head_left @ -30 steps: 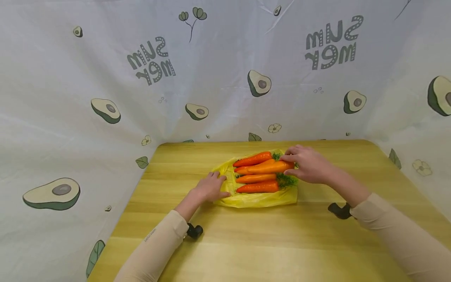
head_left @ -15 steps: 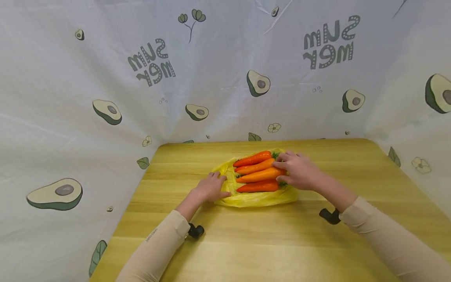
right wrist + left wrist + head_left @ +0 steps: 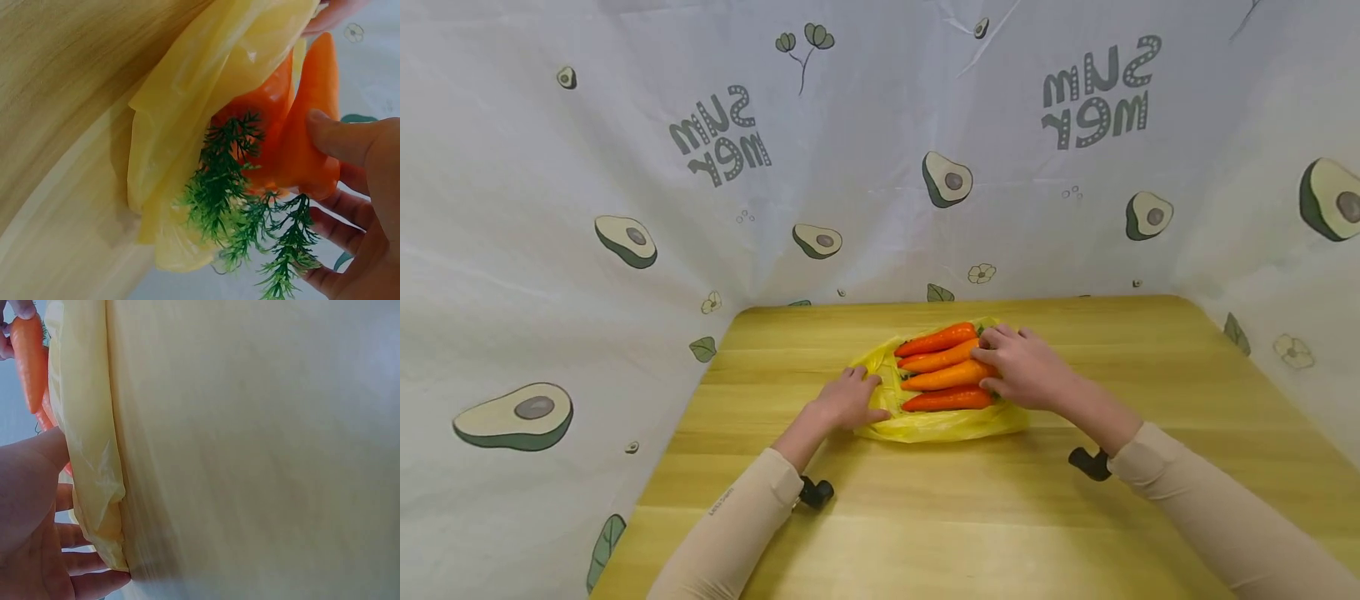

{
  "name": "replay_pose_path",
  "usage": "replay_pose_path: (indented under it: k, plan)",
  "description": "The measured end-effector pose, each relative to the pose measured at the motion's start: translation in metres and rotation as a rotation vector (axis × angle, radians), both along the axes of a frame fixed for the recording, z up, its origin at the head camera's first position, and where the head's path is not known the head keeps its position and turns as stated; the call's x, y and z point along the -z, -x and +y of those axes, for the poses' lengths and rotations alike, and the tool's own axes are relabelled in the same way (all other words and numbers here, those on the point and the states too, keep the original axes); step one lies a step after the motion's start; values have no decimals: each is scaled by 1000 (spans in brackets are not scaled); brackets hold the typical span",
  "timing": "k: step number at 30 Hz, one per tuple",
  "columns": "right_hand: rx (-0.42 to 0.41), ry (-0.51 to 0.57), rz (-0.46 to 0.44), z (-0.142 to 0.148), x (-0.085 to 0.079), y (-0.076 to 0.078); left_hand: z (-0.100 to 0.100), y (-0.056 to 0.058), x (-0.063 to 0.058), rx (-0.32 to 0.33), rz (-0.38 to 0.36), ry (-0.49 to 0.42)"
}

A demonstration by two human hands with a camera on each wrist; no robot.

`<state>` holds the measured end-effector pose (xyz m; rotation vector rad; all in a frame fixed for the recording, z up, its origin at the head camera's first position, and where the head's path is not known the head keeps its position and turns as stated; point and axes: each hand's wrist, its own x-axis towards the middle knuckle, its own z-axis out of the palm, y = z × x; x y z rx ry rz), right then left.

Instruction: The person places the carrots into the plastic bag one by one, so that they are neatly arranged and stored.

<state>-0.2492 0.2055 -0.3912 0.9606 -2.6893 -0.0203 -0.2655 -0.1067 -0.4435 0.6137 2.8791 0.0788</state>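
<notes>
Several orange and red carrots with green leafy tops lie side by side on a crumpled yellow plastic bag [image 3: 940, 429]. My right hand [image 3: 1028, 368] holds one orange carrot [image 3: 946, 377] at its thick end, the second up from the near side. In the right wrist view, the thumb lies on top of this carrot [image 3: 317, 87], fingers are underneath, and green fronds [image 3: 228, 178] hang below. My left hand [image 3: 846, 398] rests at the bag's left end with fingers spread. The left wrist view shows its fingers extended against the yellow plastic [image 3: 87, 425].
The bag lies on a light wooden table [image 3: 917, 517], toward its far side. A white curtain [image 3: 880, 150] with avocado prints hangs behind and at the sides. Black wrist mounts [image 3: 815, 493] stick out beneath both forearms.
My right hand has moved left and toward me, bringing the orange carrot down among the others, just above the nearest red one. My left hand has stayed at the bag's left end.
</notes>
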Motion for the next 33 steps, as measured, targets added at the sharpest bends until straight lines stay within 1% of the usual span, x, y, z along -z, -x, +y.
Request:
replay_pose_path:
  k: [4,8,13,16,22,28,31,33]
  plan:
    - [-3,-19,12,-3,6,2,-1,-2,0,-7,-8,-11]
    - [-6,-16,19,-4,12,4,-2,-4,-1,-8,-12,-13]
    - [-20,-5,34,-6,15,4,-2,-6,-3,-10,-24,-10]
    - [-25,-1,36,-8,16,5,-2,-5,-3,-10,-19,-9]
    - [-15,-2,36,-10,16,6,0,-2,-1,-8,2,-3]
    - [-8,-10,18,-11,15,6,1,-1,0,-10,-7,4]
    - [-6,3,11,-11,13,6,1,0,0,-8,-6,6]
    - [-7,30,1,-10,11,6,1,0,-2,-5,-6,5]
